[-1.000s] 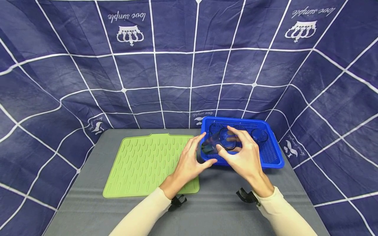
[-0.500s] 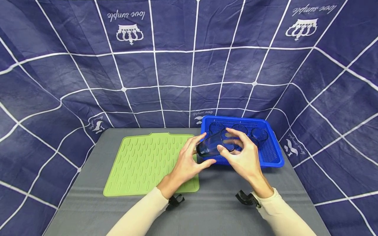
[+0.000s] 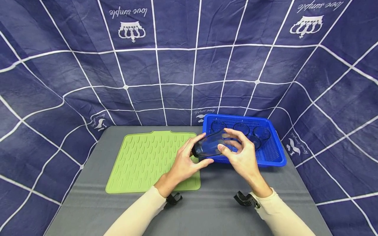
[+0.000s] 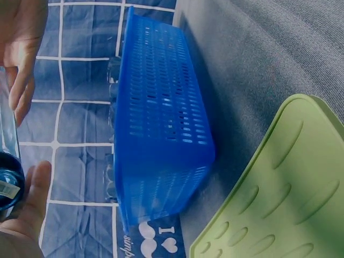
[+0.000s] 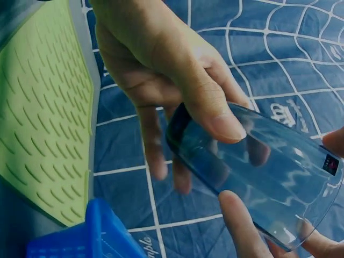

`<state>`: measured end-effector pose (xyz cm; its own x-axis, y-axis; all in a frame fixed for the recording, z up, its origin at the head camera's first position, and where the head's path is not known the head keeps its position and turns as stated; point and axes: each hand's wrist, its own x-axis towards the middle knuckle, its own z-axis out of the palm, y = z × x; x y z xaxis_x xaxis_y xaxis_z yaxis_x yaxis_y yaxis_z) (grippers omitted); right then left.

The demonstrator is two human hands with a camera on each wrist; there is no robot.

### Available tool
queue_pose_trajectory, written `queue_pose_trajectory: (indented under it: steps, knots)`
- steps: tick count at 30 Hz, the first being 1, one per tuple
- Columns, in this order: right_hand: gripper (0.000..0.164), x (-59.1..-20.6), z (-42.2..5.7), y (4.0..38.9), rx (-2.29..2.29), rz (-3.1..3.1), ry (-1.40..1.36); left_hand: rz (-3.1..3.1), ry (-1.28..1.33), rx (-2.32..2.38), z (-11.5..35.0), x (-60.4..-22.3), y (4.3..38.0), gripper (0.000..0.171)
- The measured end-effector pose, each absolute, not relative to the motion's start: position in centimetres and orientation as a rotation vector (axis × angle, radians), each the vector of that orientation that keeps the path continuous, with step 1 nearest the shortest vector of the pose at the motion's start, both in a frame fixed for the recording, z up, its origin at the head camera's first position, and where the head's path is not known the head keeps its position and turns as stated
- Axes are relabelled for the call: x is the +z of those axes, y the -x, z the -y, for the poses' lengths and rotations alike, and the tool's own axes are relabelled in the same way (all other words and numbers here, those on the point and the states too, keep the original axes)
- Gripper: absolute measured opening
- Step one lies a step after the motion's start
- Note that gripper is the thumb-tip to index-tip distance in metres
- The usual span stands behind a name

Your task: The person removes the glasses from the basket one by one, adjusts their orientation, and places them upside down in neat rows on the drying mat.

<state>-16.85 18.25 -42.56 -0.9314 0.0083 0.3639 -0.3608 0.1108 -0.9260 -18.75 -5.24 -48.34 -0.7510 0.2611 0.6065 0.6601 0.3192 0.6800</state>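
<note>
My right hand (image 3: 240, 154) holds a clear blue-tinted drinking glass (image 3: 208, 146) near its mouth, thumb on one side and fingers on the other. The glass lies almost sideways in the air, base to the left and lower, partly over the basket. Around the base, my left hand (image 3: 186, 160) spreads its thumb and fairly straight fingers. In the right wrist view the left thumb (image 5: 217, 115) overlaps the glass near its base, and a small dark label (image 5: 330, 164) shows near the rim. A pale sticker (image 4: 8, 189) is visible at the base in the left wrist view.
A blue perforated plastic basket (image 3: 273, 159) stands at the right, several more glasses (image 3: 262, 132) upright in it. On the grey tabletop (image 3: 212, 209) at the left lies a green ridged mat (image 3: 150, 160). Dark blue gridded cloth (image 3: 177, 65) hangs behind and at both sides.
The glass has shifted left and tipped nearer to level, its base coming between my left thumb and fingers. Both hands have moved slightly left; the left keeps its spread.
</note>
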Motion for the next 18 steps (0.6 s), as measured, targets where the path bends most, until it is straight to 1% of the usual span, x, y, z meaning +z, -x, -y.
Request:
queue_pose_trajectory:
  steps: [9, 18]
  knots:
    - [0.06, -43.2, -17.7, 16.9, 2.015, 2.034, -0.406, 2.123, 0.868, -1.472, 6.1, -48.2, 18.8, 0.089]
    - [0.06, -43.3, -17.4, 16.6, 2.161, 2.042, -0.396, 2.071, 0.895, -1.582, 7.1, -48.0, 18.6, 0.084]
